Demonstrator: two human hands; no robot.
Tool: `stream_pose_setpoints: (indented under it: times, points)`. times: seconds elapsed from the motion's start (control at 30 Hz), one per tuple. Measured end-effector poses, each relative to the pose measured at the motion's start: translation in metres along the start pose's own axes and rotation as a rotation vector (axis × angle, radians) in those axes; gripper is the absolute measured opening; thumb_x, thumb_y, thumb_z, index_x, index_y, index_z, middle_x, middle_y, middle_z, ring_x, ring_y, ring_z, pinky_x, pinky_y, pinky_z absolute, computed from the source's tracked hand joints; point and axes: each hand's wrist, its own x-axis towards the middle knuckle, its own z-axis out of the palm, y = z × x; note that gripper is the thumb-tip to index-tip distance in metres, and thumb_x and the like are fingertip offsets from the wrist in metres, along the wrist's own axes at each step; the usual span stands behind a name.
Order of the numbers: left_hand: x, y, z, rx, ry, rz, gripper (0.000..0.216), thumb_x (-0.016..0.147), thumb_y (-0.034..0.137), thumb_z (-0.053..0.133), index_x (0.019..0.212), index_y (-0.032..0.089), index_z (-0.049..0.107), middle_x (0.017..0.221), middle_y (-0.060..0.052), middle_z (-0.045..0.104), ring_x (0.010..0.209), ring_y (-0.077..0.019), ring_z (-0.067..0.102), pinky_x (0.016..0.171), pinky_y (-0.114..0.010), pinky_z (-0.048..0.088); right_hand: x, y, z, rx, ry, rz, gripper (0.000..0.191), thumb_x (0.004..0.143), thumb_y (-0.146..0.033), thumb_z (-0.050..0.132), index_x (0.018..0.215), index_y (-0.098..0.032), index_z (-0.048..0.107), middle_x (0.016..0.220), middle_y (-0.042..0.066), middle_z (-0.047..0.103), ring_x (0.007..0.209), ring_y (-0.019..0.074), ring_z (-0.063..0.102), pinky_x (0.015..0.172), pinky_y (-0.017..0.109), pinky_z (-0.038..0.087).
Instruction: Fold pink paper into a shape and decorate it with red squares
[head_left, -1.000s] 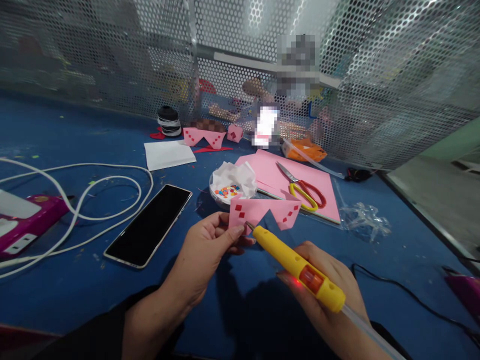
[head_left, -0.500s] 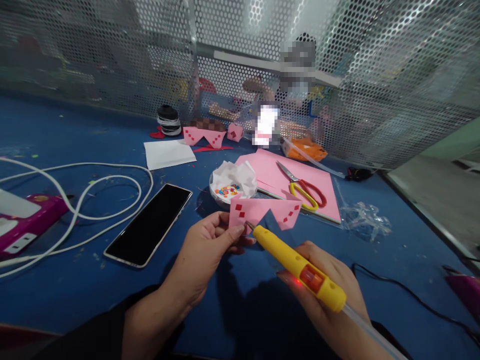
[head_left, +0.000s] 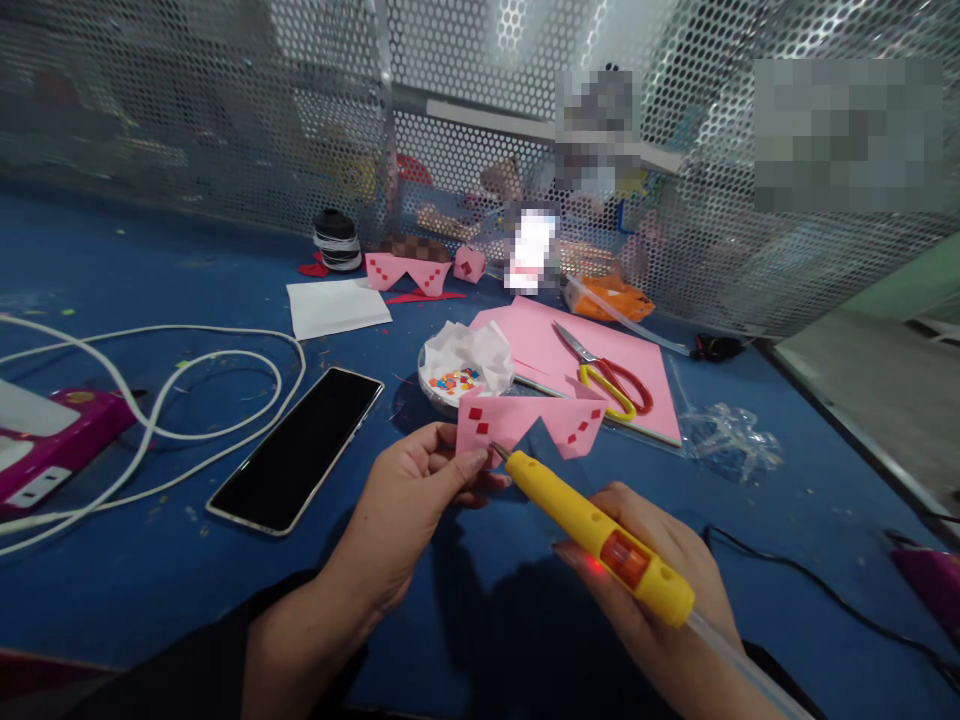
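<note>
My left hand (head_left: 427,480) pinches the lower left corner of a pink cut-out piece (head_left: 510,415) between thumb and fingers. Small red diamond shapes sit at both ends of the piece, and its lower edge has a V-shaped notch. Wrapped around a yellow pen-shaped tool (head_left: 570,510), my right hand (head_left: 652,570) brings its thin metal tip to the piece, close to my left thumb; whether it touches cannot be told. The tool has a red switch, and a red light glows beside it. Just behind the piece stands a clear bowl (head_left: 424,388) with white tissue and small coloured bits.
Scissors (head_left: 600,370) lie on pink sheets (head_left: 645,365). To the left are a phone (head_left: 300,450), a white cable (head_left: 225,327) and a purple power strip (head_left: 67,450). A similar pink piece (head_left: 420,277), white paper (head_left: 337,308) and a thread spool (head_left: 337,242) lie near the perforated metal screen (head_left: 262,120).
The pink piece has shifted very slightly up and to the left. Both hands and the yellow tool are almost unchanged.
</note>
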Motion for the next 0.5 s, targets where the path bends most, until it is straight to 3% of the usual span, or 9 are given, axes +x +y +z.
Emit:
stream_pose_setpoints:
  times: [0.23,0.5]
  points:
    - [0.0002,-0.0005,-0.0004,-0.001,-0.001,0.006,0.023,0.078,0.031,0.075,0.093,0.015,0.069,0.087,-0.006,0.077,0.074,-0.0140,0.071,0.063,-0.021,0.047,0.0025,-0.0001,0.0006,0.005,0.067,-0.016,0.024,0.096,-0.042,0.052,0.081,-0.024,0.053,0.062,-0.004,0.055,0.047,0.0124,0.054,0.042,0.025,0.040]
    - [-0.0008,0.0016,0.0009,-0.001,0.023,-0.008,0.025,0.076,0.033,0.078,0.091,0.016,0.067,0.083,-0.006,0.077,0.073,-0.0146,0.071,0.063,-0.022,0.047,0.0033,-0.0034,-0.0034,0.029,0.018,-0.025,0.018,0.095,-0.037,0.053,0.084,-0.024,0.053,0.065,-0.002,0.058,0.051,0.0140,0.058,0.046,0.027,0.044]
